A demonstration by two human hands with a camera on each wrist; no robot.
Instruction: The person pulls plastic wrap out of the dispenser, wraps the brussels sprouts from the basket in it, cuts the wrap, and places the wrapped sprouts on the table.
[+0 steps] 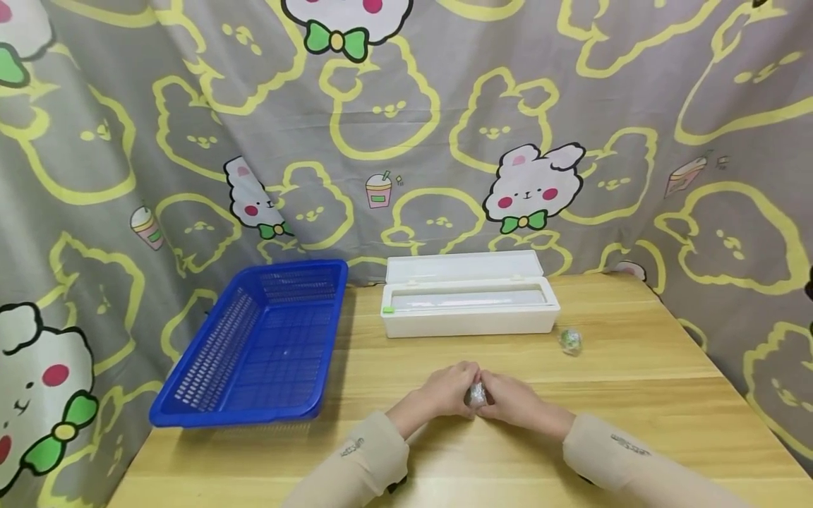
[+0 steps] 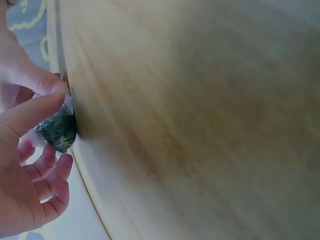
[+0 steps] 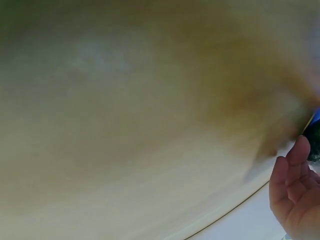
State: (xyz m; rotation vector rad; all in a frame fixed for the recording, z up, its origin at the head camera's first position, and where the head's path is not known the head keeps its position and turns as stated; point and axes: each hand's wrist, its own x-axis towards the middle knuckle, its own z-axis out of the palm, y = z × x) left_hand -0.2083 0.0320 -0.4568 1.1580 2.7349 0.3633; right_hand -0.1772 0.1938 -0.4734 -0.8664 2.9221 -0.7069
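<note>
My left hand point(image 1: 451, 390) and right hand point(image 1: 513, 403) meet over the front middle of the wooden table, fingertips almost together. Between them they pinch a small roundish packet point(image 1: 478, 395) in clear crinkled plastic. In the left wrist view its dark green content point(image 2: 59, 131) shows through the film, with the left thumb and the other hand's fingertips at its top. Only a dark green sliver of the packet point(image 3: 314, 142) appears at the right edge of the right wrist view, beside my right fingers point(image 3: 298, 150). A similar green, plastic-wrapped packet point(image 1: 570, 341) lies on the table at the right.
A long white box point(image 1: 470, 324) with its lid point(image 1: 464, 267) raised stands at the back of the table point(image 1: 635, 402). To the left is a blue perforated plastic basket point(image 1: 273, 353). A patterned grey curtain point(image 1: 432, 106) hangs behind.
</note>
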